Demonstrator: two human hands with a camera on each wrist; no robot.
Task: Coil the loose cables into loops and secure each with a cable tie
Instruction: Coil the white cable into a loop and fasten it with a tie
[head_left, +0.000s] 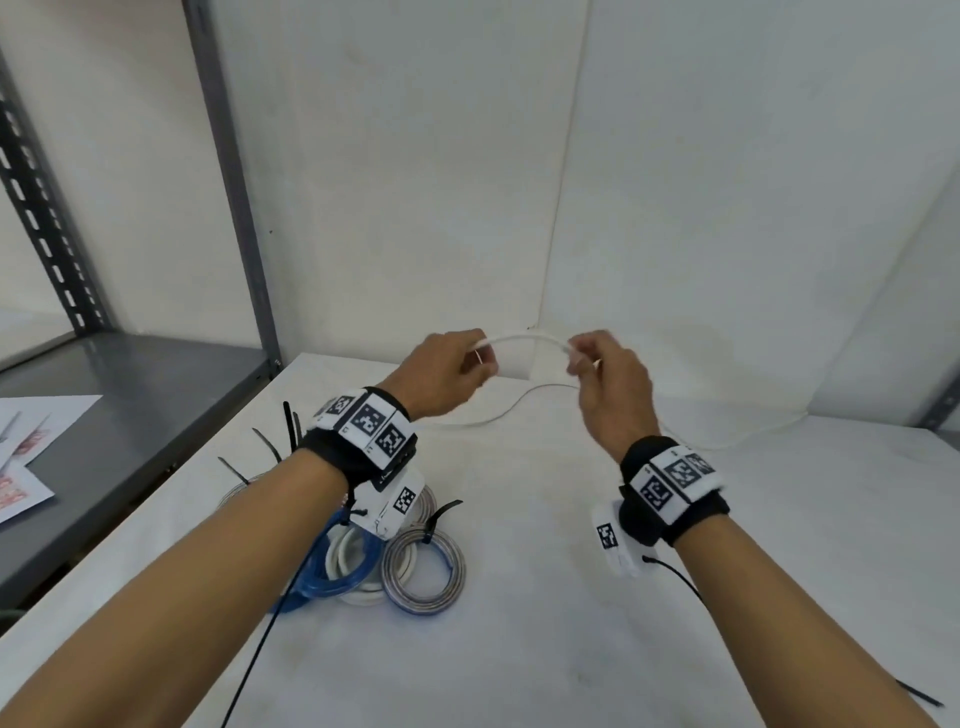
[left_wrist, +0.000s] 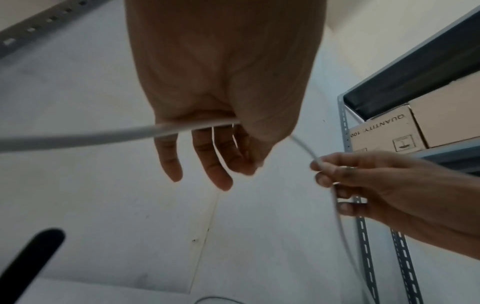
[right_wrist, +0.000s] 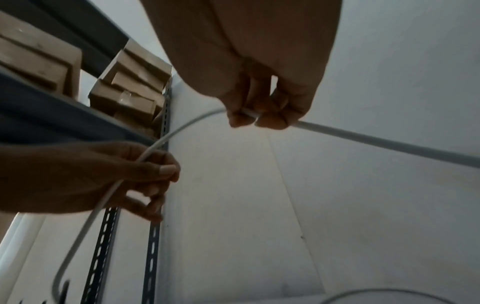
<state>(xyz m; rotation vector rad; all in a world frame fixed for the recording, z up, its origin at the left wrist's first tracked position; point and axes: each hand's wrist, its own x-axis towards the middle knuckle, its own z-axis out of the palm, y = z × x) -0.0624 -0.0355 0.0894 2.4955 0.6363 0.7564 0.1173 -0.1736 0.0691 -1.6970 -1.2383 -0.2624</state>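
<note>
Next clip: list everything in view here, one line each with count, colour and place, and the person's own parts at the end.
white cable: one, white, held up between both hands, the rest trailing on the table
table: one, white, under the hands
coiled cables: at least three, blue, white and grey, near left on the table, black ties around them
loose cable ties: several, black, beside the coils
metal shelving: grey, left of the table, papers on it
cardboard boxes: several, brown, on upper shelves
wrist bands: two, black with white markers
left hand: grips the cable
right hand: pinches the cable
</note>
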